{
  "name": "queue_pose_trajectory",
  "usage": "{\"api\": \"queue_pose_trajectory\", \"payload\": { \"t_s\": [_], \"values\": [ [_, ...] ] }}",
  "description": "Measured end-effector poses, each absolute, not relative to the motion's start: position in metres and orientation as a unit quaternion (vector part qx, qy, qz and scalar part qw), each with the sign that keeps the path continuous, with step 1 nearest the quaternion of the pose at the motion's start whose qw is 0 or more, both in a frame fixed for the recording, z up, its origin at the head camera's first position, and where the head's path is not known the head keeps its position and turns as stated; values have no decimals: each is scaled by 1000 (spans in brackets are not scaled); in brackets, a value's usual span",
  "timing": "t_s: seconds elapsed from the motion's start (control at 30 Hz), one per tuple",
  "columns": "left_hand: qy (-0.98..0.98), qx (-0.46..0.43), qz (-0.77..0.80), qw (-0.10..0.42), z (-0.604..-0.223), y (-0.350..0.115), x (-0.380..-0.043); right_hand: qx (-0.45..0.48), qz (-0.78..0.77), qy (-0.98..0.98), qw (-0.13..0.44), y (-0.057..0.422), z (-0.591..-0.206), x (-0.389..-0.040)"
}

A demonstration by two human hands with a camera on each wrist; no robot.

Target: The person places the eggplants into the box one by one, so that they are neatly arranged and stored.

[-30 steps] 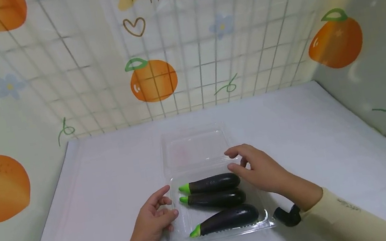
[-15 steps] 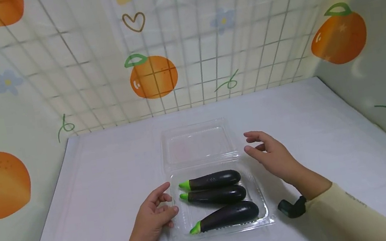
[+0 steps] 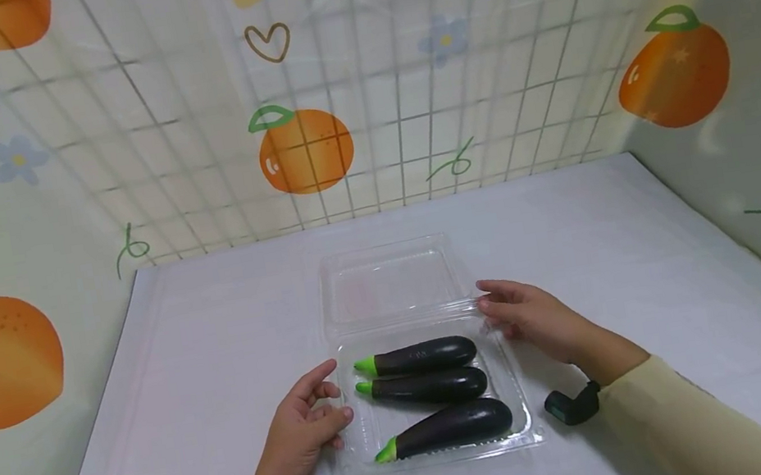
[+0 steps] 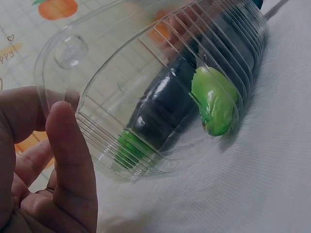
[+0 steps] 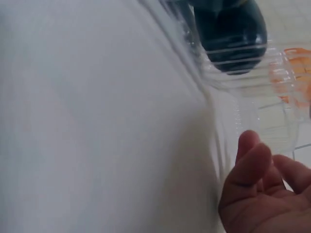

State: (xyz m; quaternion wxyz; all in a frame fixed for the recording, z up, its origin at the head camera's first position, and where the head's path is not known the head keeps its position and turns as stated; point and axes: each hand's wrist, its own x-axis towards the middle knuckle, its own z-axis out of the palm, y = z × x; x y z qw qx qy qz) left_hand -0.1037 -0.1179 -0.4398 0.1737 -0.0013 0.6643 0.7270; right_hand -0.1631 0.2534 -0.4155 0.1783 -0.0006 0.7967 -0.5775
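A clear plastic clamshell box (image 3: 360, 440) lies on the table with its lid (image 3: 382, 247) folded back, away from me. Inside are three dark eggplants with bright green stem ends: one at the back (image 3: 425, 356), one in the middle (image 3: 428, 388) and one at the front (image 3: 454, 426). My left hand (image 3: 299, 429) pinches the box's left rim between thumb and forefinger, as the left wrist view shows. At the back right corner, by the hinge, my right hand (image 3: 539, 320) has its forefinger extended and its thumb close below. Its fingertips overlap the plastic edge.
A white cloth (image 3: 181, 344) covers the table. Behind it hangs a printed curtain with oranges (image 3: 307, 152) over a wire grid, and more printed sheeting closes off both sides. Black wrist devices (image 3: 573, 405) sit at both sleeves.
The right hand has swung right, away from over the box, then come back in to its back right corner. The left hand stays on the left rim; box and eggplants keep their places.
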Motion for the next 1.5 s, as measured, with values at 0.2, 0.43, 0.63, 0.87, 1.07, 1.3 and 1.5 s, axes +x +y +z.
{"api": "queue_pose_trajectory", "payload": {
  "t_s": [0.2,0.43,0.63,0.87,1.07,1.3,1.5],
  "values": [
    [666,1,726,173,-439,-117,-104,6,-602,776,187,253,-420,-164],
    [666,-4,725,175,-437,-117,-103,7,-623,769,144,248,-425,-161],
    [664,1,726,177,-438,-117,-104,-3,-637,765,100,244,-426,-155],
    [661,2,729,176,-438,-118,-103,5,-661,744,99,240,-426,-152],
    [658,4,732,174,-441,-119,-104,2,-648,757,83,242,-424,-149],
    [661,-10,732,161,-445,-118,-104,-34,-696,704,137,249,-421,-144],
    [634,-27,755,164,-443,-119,-102,-74,-660,734,145,255,-422,-140]
  ]
}}
